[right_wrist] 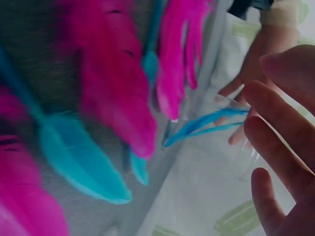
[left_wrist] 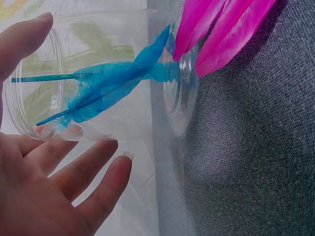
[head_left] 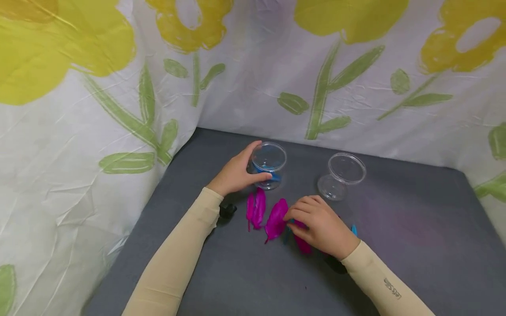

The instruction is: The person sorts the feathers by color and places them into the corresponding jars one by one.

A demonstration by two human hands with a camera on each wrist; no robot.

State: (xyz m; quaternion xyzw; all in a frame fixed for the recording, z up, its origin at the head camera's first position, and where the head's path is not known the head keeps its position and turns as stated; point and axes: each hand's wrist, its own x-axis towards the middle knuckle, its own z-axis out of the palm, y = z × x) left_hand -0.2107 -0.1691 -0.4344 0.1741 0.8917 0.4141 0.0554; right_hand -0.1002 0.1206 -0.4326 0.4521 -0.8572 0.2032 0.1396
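Note:
My left hand steadies a clear plastic cup, thumb on the near side and fingers around the far side. Two blue feathers lean inside that cup. Over a row of feathers on the table hovers my right hand, its fingers loosely bent. Nothing shows between its thumb and fingers in the right wrist view. Beneath and beside it lie magenta feathers and blue feathers. Two more magenta feathers lie just in front of the cup; the right hand partly hides others in the head view.
A second clear plastic cup stands at the back right of the dark grey table. A flower-printed curtain hangs along the back and sides. Black wrist gear sits under the left wrist.

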